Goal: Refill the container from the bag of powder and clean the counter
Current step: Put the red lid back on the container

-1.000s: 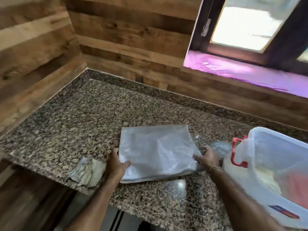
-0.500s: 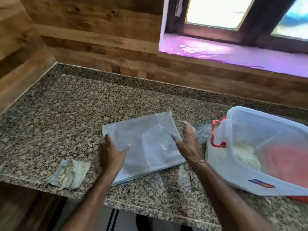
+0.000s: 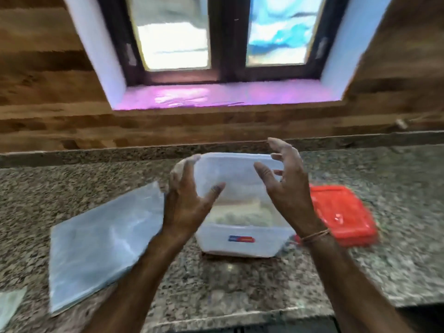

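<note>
A translucent plastic container (image 3: 240, 239) stands open on the granite counter (image 3: 240, 284), with pale powder low inside it. My left hand (image 3: 187, 200) hovers at its left side and my right hand (image 3: 286, 186) at its right side, both with fingers spread and dusted white, holding nothing. The flattened clear plastic bag (image 3: 101, 241) lies flat on the counter to the left of the container. The red lid (image 3: 343, 215) lies on the counter to the right, behind my right wrist.
A folded cloth (image 3: 9, 306) shows at the lower left edge. A wooden wall and a window with a purple sill (image 3: 216, 97) rise behind the counter. The counter's front edge runs along the bottom.
Both hands left the flattened bag and rose to either side of the container. The view swung right, so the container now sits in the middle and the bag at left.
</note>
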Tool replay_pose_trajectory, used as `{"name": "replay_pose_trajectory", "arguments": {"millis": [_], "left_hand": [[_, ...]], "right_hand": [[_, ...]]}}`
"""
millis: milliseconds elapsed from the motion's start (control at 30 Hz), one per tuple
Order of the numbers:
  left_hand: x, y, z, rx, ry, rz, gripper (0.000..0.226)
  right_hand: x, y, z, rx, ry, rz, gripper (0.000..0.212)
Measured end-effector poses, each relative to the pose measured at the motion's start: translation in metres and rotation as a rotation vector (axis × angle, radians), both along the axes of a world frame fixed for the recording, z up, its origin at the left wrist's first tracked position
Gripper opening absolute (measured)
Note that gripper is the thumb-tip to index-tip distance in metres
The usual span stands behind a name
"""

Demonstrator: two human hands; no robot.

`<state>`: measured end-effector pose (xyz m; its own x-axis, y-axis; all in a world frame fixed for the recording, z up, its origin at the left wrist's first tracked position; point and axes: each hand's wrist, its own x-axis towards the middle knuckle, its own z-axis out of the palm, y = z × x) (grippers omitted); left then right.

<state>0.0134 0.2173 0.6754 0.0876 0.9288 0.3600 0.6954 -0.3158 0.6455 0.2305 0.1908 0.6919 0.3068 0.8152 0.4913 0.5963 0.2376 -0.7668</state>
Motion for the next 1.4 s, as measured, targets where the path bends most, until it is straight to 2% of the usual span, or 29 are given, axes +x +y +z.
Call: {"name": "replay_pose_trajectory", "arguments": {"millis": [100, 200, 333, 500, 667, 733, 900, 1000, 1133, 1300, 1400], "left_hand": [[0.090, -0.014, -0.006, -0.043, 0.102, -0.122, 0.091], [0.164, -0.025, -0.023, -0.173, 0.191, -0.256, 0.107], [0.223, -0.031, -0.039, -0.284, 0.310, -0.396, 0.117], [0.248, -0.022, -0.044, -0.332, 0.331, -0.343, 0.121], [0.272, -0.025, -0.042, -0.311, 0.417, -0.196, 0.117], [0.277, -0.028, -0.041, -0.278, 0.442, -0.152, 0.116], [0.280, -0.031, -0.041, -0.248, 0.513, -0.099, 0.115], [0.281, -0.030, -0.041, -0.249, 0.501, -0.089, 0.115], [0.281, -0.028, -0.043, -0.254, 0.484, -0.086, 0.115], [0.280, -0.026, -0.042, -0.275, 0.461, -0.107, 0.115], [0.279, -0.026, -0.041, -0.311, 0.430, -0.122, 0.112]], "right_hand": [[0.090, -0.016, -0.024, -0.097, 0.009, -0.166, 0.051], [0.167, -0.031, -0.061, -0.289, -0.025, -0.287, 0.049], [0.237, -0.046, -0.109, -0.616, -0.022, -0.327, 0.064], [0.290, -0.051, -0.164, -0.945, -0.094, -0.383, 0.093], [0.323, -0.048, -0.195, -1.076, -0.002, -0.382, 0.114], [0.329, -0.043, -0.202, -1.116, -0.031, -0.379, 0.122], [0.317, -0.026, -0.203, -1.061, -0.050, -0.338, 0.114], [0.312, -0.022, -0.207, -1.057, 0.037, -0.347, 0.117], [0.320, -0.022, -0.208, -0.916, 0.357, -0.442, 0.105], [0.331, -0.047, -0.196, -0.677, 0.800, -0.313, 0.067], [0.342, -0.071, -0.182, -0.527, 1.005, -0.308, 0.060]]}}
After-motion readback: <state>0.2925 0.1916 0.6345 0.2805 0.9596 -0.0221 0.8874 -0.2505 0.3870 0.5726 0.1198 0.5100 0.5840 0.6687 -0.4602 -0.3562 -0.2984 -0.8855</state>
